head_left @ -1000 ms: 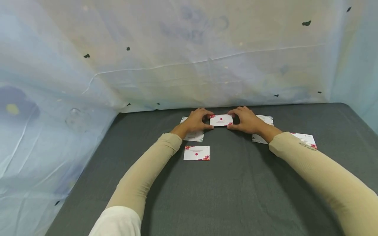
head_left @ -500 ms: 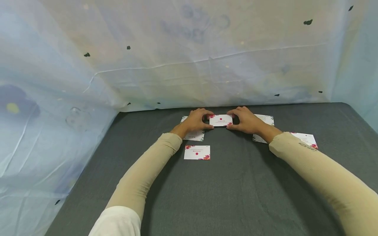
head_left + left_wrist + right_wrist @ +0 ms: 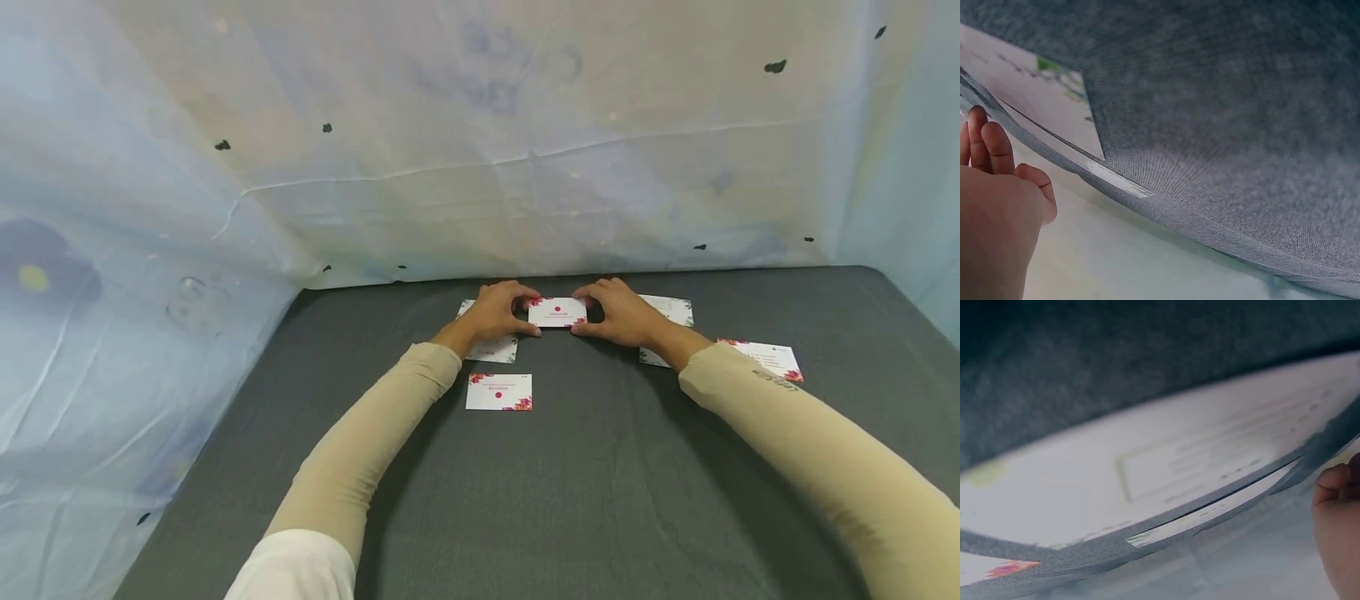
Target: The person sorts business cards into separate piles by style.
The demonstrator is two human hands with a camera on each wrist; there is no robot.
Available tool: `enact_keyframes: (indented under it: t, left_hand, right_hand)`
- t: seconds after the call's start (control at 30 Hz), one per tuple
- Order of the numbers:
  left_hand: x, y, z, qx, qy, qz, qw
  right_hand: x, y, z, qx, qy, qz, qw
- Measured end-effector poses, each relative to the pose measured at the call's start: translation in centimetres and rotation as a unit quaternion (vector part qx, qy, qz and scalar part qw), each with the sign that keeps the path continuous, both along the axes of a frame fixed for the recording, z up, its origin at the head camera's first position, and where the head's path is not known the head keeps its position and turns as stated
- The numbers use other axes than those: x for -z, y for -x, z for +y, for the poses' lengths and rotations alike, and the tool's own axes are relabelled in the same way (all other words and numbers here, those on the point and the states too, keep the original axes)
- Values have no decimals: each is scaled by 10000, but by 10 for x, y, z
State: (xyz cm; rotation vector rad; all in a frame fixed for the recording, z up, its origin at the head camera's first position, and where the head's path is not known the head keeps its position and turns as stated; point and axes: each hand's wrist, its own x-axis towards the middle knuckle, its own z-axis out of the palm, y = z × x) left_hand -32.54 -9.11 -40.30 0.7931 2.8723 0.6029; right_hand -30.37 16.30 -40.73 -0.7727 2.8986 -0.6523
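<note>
In the head view a white card with red flowers at its corners [image 3: 557, 312] lies between both hands at the far side of the table. My left hand [image 3: 493, 313] grips its left short edge, thumb at the near corner and fingers at the far one. My right hand [image 3: 624, 317] grips the opposite short edge the same way. Beneath my left wrist is a white card with green leafy corners [image 3: 492, 350]. A similar leafy card [image 3: 671, 310] lies partly hidden under my right wrist. The held card's grip is out of sight in both wrist views.
Nearer on the dark grey cloth-covered table [image 3: 555, 483] lies another red-flowered card [image 3: 498, 392]. One more red-flowered card [image 3: 768, 358] is at the right, partly covered by my sleeve. A pale patterned curtain [image 3: 480, 200] hangs right behind the far edge.
Both hands and the gripped card have shifted slightly left, uncovering more of the card by my right sleeve. The grip is the same, and the other cards stay in place.
</note>
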Motion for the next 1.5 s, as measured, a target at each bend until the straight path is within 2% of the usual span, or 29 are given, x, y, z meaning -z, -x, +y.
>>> enact_keyframes:
  t: [0.17,0.47,0.63,0.87,1.17,1.5]
  left_hand:
    - [2,1,-1,73,-40,7,10000]
    - [2,-2,-5,104,31,68,9999]
    - [1,-2,-8,102,-44,83,9999]
    - [3,-5,-21,163,-126,-109,9997]
    - [4,-17,-39,361,-419,-296,9980]
    - [-8,-40,-59,205,-639,-401,9969]
  right_hand:
    - [1,-2,0,35,44,44,10000]
    - [0,-6,-4,-143,73,192,9997]
    - [0,-8,-6,-139,251,228,9993]
    - [0,-11,-17,-283,225,366,9987]
    - [-2,-27,-27,-292,406,225,9985]
    - [-6,-38,-40,-481,625,155,9968]
